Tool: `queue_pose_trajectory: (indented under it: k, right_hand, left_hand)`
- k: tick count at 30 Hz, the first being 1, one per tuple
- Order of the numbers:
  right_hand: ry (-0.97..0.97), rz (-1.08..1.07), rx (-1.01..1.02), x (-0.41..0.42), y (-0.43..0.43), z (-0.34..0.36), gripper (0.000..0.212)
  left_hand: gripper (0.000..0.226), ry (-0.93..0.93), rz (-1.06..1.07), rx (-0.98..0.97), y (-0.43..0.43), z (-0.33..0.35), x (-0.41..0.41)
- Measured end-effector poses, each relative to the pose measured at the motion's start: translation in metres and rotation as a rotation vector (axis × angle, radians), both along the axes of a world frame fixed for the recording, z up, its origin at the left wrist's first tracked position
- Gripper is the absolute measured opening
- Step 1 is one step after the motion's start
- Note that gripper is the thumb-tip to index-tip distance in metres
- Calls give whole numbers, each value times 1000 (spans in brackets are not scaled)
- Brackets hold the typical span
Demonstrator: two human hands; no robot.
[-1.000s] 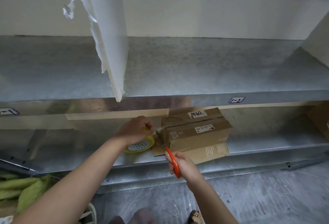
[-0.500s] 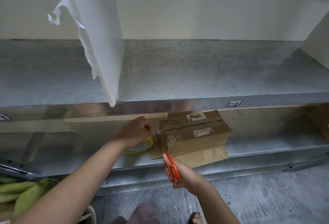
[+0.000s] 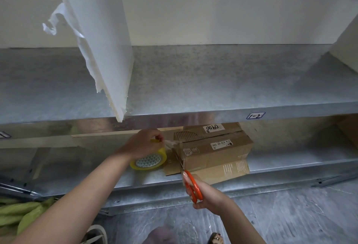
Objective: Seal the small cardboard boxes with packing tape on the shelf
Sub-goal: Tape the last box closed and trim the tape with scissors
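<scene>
A small brown cardboard box [image 3: 217, 149] with white labels lies on the lower metal shelf [image 3: 290, 163]. One of its flaps hangs over the shelf's front edge. My left hand [image 3: 143, 144] grips a yellow roll of packing tape [image 3: 149, 161] just left of the box. A clear strip of tape stretches from the roll to the box's left end. My right hand [image 3: 205, 195] holds orange-handled scissors [image 3: 191, 184], blades pointing up along the box's left front corner toward the strip.
The upper metal shelf [image 3: 193, 81] juts out above the box. A torn white sheet [image 3: 100, 40] hangs down over it at left. Green fabric [image 3: 21, 216] lies at the lower left. Another cardboard piece [image 3: 348, 133] stands at the far right of the lower shelf.
My right hand with the scissors has drawn back slightly toward me and down. My left hand stays on the tape roll. The view has shifted a little.
</scene>
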State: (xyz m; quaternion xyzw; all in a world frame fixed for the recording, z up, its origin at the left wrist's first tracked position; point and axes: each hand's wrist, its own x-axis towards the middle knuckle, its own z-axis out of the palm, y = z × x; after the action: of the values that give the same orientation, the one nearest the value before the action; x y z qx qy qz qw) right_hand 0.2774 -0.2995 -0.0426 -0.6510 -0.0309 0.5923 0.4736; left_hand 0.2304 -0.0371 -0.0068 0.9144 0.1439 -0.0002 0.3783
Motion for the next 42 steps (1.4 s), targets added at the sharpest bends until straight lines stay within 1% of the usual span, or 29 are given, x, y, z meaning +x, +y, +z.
queue_pose_trajectory:
  k: [3,5,10,15,21,23,25,27,29,31,33,35,36,39,42]
  right_hand:
    - [53,-5,82,-1,2,5,49]
    - [70,-15,119,-2,8,9,47]
    - [28,-36,72,-2,23,10,45]
    - [-15,-74,42,0,32,14,35]
    - [-173,-47,64,2,34,11,24]
    - [-194,-74,62,2,34,7,23]
    - [-243,-70,28,2,34,5,24]
    - [-367,-21,-60,1,33,6,33]
    - [-504,45,-146,-1,32,9,49]
    - [-672,160,-237,-4,29,9,60]
    - [-772,227,-266,-5,23,8,61]
    - [-840,258,-218,-5,14,10,61]
    - [-915,293,-203,-4,8,12,62]
    - [-1220,353,-215,2,-12,27,64]
    - [-1519,264,-210,18,-31,40,59]
  left_hand:
    - [11,24,-14,37,-2,-3,1]
    - [9,46,-12,50,-3,-7,0]
    - [8,57,1,24,-5,-9,-3]
    - [13,53,-2,6,-5,-7,-3]
    - [10,53,-7,-19,-5,-10,-4]
    - [5,59,-18,-21,-5,-12,-4]
    - [6,70,-29,-6,-5,-14,-5]
    - [6,68,-30,18,-5,-15,-5]
    - [8,45,-19,44,-5,-15,-8]
    - [11,8,8,53,-3,-13,-9]
    - [12,-4,40,60,-1,-12,-9]
    - [11,32,40,115,0,-13,-11]
    - [10,60,27,154,-1,-15,-12]
    - [11,112,23,204,-5,-21,-17]
    - [12,119,77,155,-13,-26,-20]
